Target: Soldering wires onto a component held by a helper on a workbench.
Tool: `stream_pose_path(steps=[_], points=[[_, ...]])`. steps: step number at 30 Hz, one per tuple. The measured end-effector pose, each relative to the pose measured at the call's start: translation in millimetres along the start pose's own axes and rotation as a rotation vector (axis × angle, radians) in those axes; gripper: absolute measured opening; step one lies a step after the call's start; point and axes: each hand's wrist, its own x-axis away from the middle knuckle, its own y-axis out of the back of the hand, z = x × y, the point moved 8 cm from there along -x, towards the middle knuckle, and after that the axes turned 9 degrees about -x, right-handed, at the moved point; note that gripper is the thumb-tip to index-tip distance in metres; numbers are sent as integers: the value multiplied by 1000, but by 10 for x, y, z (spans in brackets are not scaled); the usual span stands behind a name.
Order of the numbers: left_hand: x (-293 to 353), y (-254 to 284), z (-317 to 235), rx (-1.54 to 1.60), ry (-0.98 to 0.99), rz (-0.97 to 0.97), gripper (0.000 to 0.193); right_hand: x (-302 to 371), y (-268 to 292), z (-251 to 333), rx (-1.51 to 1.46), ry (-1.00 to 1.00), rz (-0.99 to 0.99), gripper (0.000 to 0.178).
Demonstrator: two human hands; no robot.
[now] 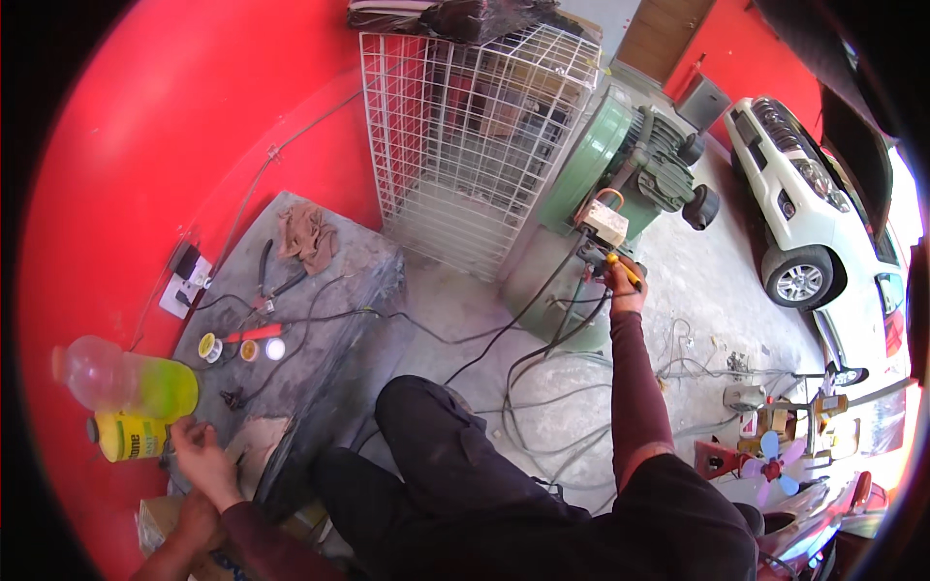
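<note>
Out in front at the right, my right hand (623, 285) is closed around a yellow-handled screwdriver (627, 270). It is beside a white switch box (604, 225) with cables, on a green air compressor (587, 160). The screwdriver's tip is hidden. At the lower left, my left hand (205, 459) has loosely bent, parted fingers and shows nothing in them. Close by are a yellow container (131, 436) and a clear bottle of yellow-green liquid (167, 388). A bare forearm (182, 542), seemingly another person's, shows beside my left wrist.
A grey table (363, 266) bears a brown rag (307, 238), pliers (275, 276), small round tins (249, 350) and cables. Behind stands a white wire cage (465, 165). Black cables (513, 397) trail over the floor. A white car (814, 198) and a fan (770, 469) are at right.
</note>
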Motion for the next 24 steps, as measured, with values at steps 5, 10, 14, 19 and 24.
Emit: stream_pose_path(steps=[5,10,14,19,24], points=[[174,177,75,-15,42,4,32,76,-144,-405,-113,-73,43,46],[202,97,-70,45,29,50,33,-13,33,-226,603,381,287,48],[159,156,-160,-28,6,4,31,26,-422,-102,966,309,449,48],[97,29,-164,26,-42,-37,31,-151,-419,8,1048,299,536,51],[134,-7,-94,88,-30,-16,32,-87,-581,44,1198,232,587,47]])
